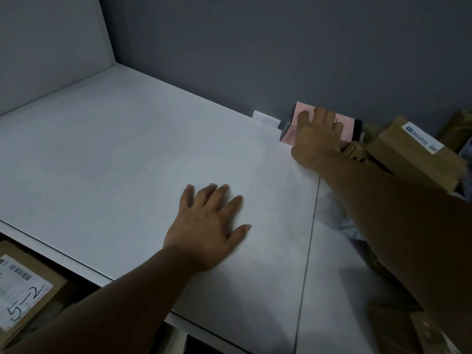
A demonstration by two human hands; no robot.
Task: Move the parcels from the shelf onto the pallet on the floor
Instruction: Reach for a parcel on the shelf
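Reaching to the back of the white shelf (115,149), the person has the right hand (319,134) on a small pink parcel (288,135) that stands against the grey back wall (255,60), right of centre in the frame. The fingers bend over the parcel's top and the palm covers its front, so it looks like a hold, though contact on the far side is hidden. The left hand (207,226) lies flat on the bare shelf board in the middle of the frame, fingers straight and spread, holding nothing; it seems to be bracing the reach.

Judging by its size and its flat, sharp-edged faces, the pink parcel is probably a light, stiff carton that one hand can lift. Its wrapping looks smooth, possibly slippery, so a pinch across two opposite faces would likely be safer than dragging it by the top edge. A dark strip shows on its left and right ends; what it is cannot be told.

Just right of the parcel sits a small brown carton (356,152), and beyond that, a larger cardboard box (413,154) with a white label, tilted on other packages. Both look rigid, and the larger one probably needs two hands. Another labelled box (23,284) shows under the shelf at the lower left. The pallet is not in view.
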